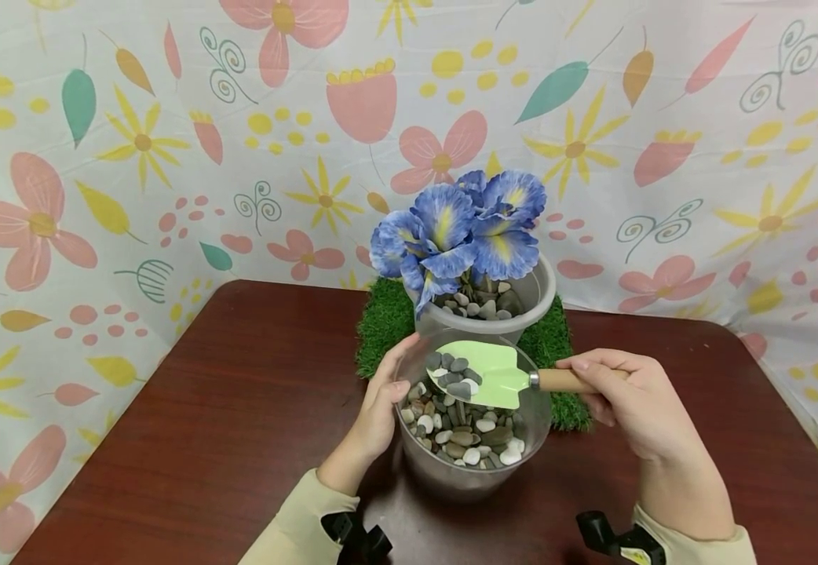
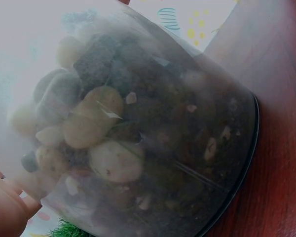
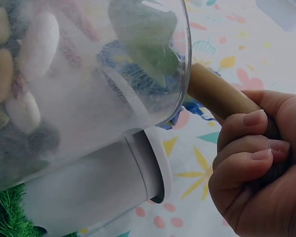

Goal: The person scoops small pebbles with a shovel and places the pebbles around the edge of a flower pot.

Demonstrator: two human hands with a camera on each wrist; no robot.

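My right hand [image 1: 645, 400] grips the wooden handle [image 3: 222, 94] of a small light-green garden trowel [image 1: 501, 369]. Several grey and white pebbles [image 1: 458, 382] lie on its blade, held over the mouth of a clear plastic pot [image 1: 451, 480]. My left hand [image 1: 374, 412] holds that pot at its left side, thumb at the rim. Mixed pebbles [image 1: 461, 441] fill the pot's lower part, and dark material shows through its wall in the left wrist view. Just behind stands a pale grey pot [image 1: 547, 290] with blue iris flowers [image 1: 444, 227] and pebbles inside.
A green turf mat [image 1: 388, 322] lies beneath the grey pot, reaching out on both sides. Everything stands on a dark reddish-brown table [image 1: 225, 408]. Behind its far edge hangs a white cloth [image 1: 296, 102] printed with flowers and leaves.
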